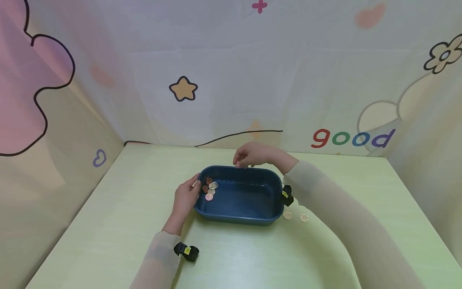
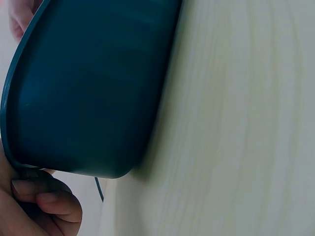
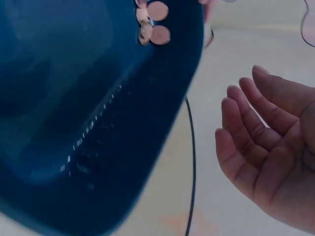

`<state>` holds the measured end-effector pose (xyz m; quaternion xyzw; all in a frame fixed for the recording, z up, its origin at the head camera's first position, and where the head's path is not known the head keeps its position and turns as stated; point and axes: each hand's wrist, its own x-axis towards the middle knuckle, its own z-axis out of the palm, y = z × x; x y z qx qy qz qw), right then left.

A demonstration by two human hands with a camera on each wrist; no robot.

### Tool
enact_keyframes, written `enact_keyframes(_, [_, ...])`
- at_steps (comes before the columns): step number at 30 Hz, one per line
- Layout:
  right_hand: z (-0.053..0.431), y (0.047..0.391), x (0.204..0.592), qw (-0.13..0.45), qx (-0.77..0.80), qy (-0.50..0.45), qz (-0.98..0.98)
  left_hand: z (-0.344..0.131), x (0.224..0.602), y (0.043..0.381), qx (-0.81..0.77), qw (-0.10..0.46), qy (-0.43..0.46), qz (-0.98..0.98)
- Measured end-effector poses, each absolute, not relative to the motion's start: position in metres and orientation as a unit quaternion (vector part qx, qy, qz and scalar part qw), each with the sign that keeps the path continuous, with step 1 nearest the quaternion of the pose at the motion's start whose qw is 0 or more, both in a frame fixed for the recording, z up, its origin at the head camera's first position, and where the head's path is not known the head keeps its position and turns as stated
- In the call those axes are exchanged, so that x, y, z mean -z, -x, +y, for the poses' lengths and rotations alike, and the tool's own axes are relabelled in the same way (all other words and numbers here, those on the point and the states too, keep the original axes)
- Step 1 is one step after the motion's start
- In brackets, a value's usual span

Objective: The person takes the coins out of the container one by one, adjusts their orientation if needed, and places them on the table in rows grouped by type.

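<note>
A dark blue rectangular basin (image 1: 245, 200) with rounded corners is in the middle of the table. My left hand (image 1: 186, 196) grips its left end, with curled fingers (image 2: 64, 206) at the basin's wall in the left wrist view. Several coins (image 1: 210, 189), some coppery and some paler, lie together inside at the left end. The right wrist view shows these coins (image 3: 157, 19) too. Over the far rim hangs my right hand (image 1: 252, 154), its fingers loosely bent. Nothing is in its palm (image 3: 275, 162) in the right wrist view. I cannot tell whether the basin is slightly raised.
Two pale coins lie on the table just right of the basin, one coin (image 1: 287, 215) close to its corner and another coin (image 1: 304, 218) farther right. Behind the light wooden table (image 1: 119, 224) stands a printed cloth backdrop (image 1: 223, 112). Both wrists wear small black cameras.
</note>
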<state>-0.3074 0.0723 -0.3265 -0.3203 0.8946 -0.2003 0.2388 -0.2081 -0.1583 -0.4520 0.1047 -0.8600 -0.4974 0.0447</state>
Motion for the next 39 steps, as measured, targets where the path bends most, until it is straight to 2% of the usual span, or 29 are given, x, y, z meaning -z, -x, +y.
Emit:
enact_keyframes(7, [0.045, 0.312, 0.343, 0.285, 0.182, 0.347, 0.875, -0.158, 0.452, 0.208, 0.496, 0.049, -0.104, -0.861])
enact_keyframes(12, [0.027, 0.313, 0.359, 0.295, 0.173, 0.353, 0.871, -0.158, 0.451, 0.208, 0.497, 0.045, -0.107, -0.860])
enact_keyframes(29, [-0.004, 0.308, 0.401, 0.294, 0.171, 0.313, 0.887, -0.158, 0.451, 0.210, 0.500, 0.040, -0.105, -0.859])
enact_keyframes(39, [-0.008, 0.304, 0.420, 0.256, 0.182, 0.311, 0.897, -0.158, 0.451, 0.209, 0.499, 0.040, -0.107, -0.859])
